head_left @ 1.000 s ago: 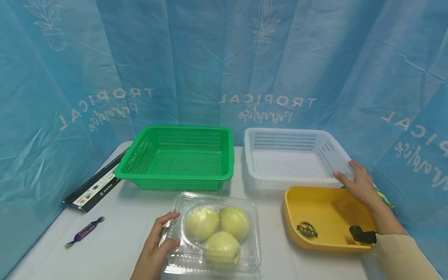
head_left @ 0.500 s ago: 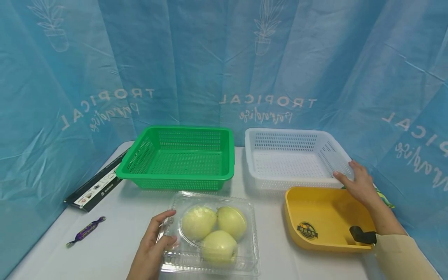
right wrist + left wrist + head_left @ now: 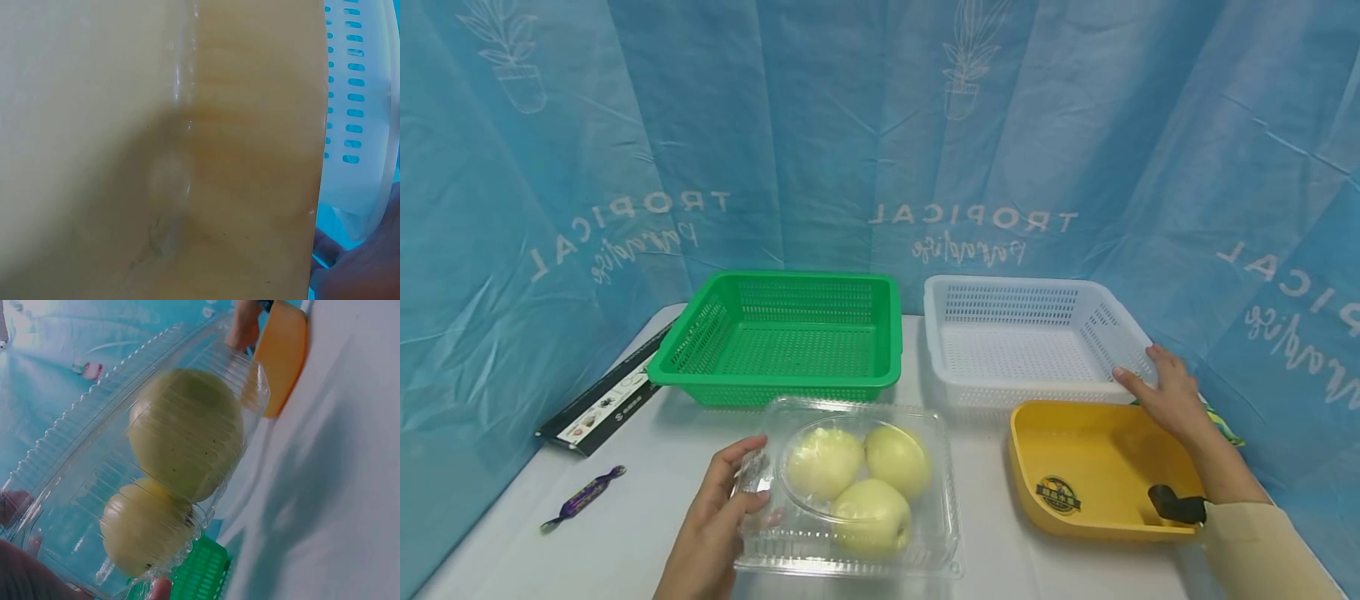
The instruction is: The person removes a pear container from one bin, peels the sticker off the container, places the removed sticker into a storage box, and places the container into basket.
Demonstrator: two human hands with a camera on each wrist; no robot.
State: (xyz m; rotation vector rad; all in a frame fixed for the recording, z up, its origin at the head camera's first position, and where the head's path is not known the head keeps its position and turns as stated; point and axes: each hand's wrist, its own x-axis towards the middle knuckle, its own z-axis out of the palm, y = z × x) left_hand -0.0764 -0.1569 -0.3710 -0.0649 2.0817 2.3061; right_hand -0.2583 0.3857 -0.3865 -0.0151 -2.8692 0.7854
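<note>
My left hand [image 3: 711,512] grips the left side of a clear plastic clamshell box [image 3: 943,492], thumb on top. Three round, pale yellow-green fruits [image 3: 871,512] sit under its lid. In the left wrist view, the box hangs tilted above the white table, with a shadow below it and two fruits [image 3: 187,434] showing large through the ribbed wall. My right hand [image 3: 1172,396] holds the front right corner of the white plastic basket [image 3: 940,367], its thumb at the front rim and its fingers along the right side.
A yellow scoop-like bin [image 3: 1105,467] with a round sticker lies under my right forearm. Behind the clamshell stands a green basket [image 3: 775,379]. At left are a long black-and-white box [image 3: 602,404] and a purple-wrapped candy [image 3: 582,498]. A green packet [image 3: 1225,425] peeks out behind my right wrist.
My left hand has raised the clamshell box with the fruits and shifted it slightly left; its far edge now overlaps the green basket's base. The right hand stays on the white basket.
</note>
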